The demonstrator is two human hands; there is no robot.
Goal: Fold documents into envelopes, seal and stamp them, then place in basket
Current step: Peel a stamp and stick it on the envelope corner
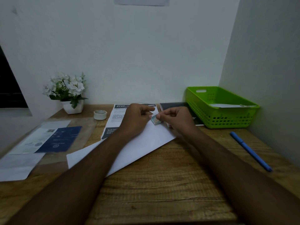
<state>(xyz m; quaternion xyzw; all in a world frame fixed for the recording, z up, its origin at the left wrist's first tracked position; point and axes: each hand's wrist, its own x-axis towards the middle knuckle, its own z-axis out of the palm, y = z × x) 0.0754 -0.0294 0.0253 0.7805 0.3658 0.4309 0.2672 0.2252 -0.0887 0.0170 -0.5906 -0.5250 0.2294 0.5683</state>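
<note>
I'm at the stamping step. My right hand pinches the small stamp over the far right corner of the white envelope, and my left hand curls its fingers on that corner to steady it. The envelope lies flat on the table, its long axis running diagonally from near left to far right. Next, I think, the stamp needs pressing down square and flat. Then the envelope goes into the green basket on my right.
</note>
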